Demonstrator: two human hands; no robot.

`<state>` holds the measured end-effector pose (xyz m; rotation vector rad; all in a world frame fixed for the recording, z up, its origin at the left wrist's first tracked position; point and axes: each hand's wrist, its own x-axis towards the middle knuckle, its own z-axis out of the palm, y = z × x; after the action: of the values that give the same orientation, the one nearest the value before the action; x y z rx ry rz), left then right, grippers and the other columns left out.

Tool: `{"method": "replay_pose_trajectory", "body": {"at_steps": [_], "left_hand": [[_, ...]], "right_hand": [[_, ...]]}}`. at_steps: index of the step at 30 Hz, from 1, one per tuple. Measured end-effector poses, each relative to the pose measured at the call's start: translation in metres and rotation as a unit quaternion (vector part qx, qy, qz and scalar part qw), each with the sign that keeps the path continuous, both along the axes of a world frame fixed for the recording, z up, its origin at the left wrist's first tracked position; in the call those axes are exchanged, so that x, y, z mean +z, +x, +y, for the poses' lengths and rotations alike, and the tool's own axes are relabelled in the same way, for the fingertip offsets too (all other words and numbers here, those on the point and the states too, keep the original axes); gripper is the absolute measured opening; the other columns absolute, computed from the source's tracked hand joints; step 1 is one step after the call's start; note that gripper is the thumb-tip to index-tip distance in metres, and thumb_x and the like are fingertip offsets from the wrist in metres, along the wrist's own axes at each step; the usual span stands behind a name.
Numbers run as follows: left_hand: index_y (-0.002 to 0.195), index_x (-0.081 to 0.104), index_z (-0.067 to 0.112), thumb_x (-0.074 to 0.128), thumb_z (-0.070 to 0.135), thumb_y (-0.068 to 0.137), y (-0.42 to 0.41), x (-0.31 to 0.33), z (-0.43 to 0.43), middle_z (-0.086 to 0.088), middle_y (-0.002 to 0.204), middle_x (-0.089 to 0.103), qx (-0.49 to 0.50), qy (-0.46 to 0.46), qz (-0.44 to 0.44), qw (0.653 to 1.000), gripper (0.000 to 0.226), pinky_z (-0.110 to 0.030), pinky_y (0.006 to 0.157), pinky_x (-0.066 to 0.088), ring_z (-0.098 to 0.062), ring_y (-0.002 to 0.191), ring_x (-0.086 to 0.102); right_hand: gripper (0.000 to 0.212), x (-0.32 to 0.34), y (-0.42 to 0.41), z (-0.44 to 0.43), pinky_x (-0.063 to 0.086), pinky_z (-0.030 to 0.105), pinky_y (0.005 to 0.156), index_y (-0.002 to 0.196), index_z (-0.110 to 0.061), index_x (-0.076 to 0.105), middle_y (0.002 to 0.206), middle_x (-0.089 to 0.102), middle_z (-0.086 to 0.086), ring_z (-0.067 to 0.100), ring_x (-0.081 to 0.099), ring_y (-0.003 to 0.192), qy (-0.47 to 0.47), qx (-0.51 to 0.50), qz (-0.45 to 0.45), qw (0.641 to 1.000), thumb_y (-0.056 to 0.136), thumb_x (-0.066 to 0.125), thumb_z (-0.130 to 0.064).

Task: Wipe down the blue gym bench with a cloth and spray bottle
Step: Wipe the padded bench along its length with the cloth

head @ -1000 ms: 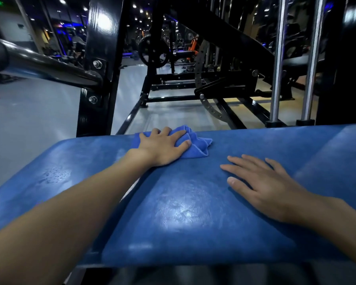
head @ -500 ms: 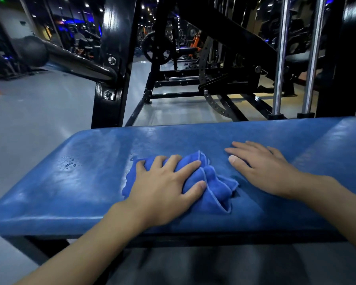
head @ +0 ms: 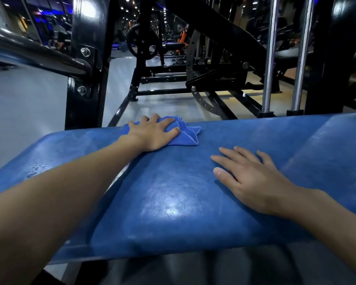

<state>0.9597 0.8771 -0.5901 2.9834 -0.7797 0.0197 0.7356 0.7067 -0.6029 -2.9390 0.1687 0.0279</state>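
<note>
The blue gym bench (head: 173, 202) fills the lower half of the head view, its padded top glossy. A crumpled blue cloth (head: 186, 135) lies at the bench's far edge. My left hand (head: 152, 134) presses down on it, fingers curled over the fabric. My right hand (head: 249, 177) rests flat on the pad to the right, palm down, fingers spread, holding nothing. Small water droplets (head: 36, 168) sit on the pad's left part. No spray bottle is in view.
A black steel upright (head: 86, 64) with bolts stands just behind the bench on the left, with a dark bar (head: 35, 52) sticking out from it. Two chrome guide rods (head: 286, 54) and black machine frames (head: 193, 79) stand beyond, on grey floor.
My left hand slid the cloth from the near edge of the pad back out to the far edge. My right hand stayed flat on the pad.
</note>
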Motion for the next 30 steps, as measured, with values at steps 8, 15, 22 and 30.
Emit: {"method": "replay_pose_trajectory", "body": {"at_steps": [8,15,22,30], "left_hand": [[0.138,0.035,0.056,0.016,0.073,0.090,-0.041,-0.008,0.022,0.003,0.141,0.043,-0.022,-0.019,-0.031,0.999,0.053,-0.058,0.105,0.023,-0.026,0.132,0.035],[0.140,0.028,0.055,-0.001,0.075,0.077,-0.153,-0.012,0.072,0.015,0.135,0.043,-0.043,-0.017,-0.082,0.996,0.072,-0.048,0.100,0.027,-0.019,0.125,0.039],[0.140,0.023,0.056,-0.002,0.074,0.076,-0.179,-0.009,0.088,0.019,0.134,0.039,-0.043,-0.024,-0.077,0.996,0.071,-0.049,0.104,0.025,-0.015,0.126,0.036],[0.138,0.028,0.060,0.011,0.077,0.082,-0.070,-0.011,0.057,0.010,0.144,0.038,-0.023,-0.032,-0.040,0.998,0.060,-0.055,0.103,0.025,-0.021,0.133,0.033]], "right_hand": [[0.056,0.002,0.000,0.000,-0.001,0.049,0.119,0.149,-0.044,0.024,0.161,0.010,-0.020,0.008,0.000,0.149,-0.002,-0.004,-0.009,1.000,0.096,0.011,-0.059],[0.050,0.016,0.002,0.010,0.003,0.052,0.118,0.138,-0.040,0.043,0.154,0.030,-0.015,0.012,0.014,0.146,0.007,-0.015,-0.035,0.999,0.099,0.014,-0.054],[0.058,0.009,0.018,0.019,-0.002,0.054,0.118,0.149,-0.044,0.027,0.161,0.014,-0.018,0.010,0.003,0.150,0.041,-0.003,-0.025,0.999,0.096,0.007,-0.060],[0.062,0.002,0.018,0.022,-0.003,0.054,0.119,0.150,-0.043,0.023,0.163,0.007,-0.016,0.013,-0.002,0.150,0.004,0.006,-0.009,1.000,0.094,0.003,-0.059]]}}
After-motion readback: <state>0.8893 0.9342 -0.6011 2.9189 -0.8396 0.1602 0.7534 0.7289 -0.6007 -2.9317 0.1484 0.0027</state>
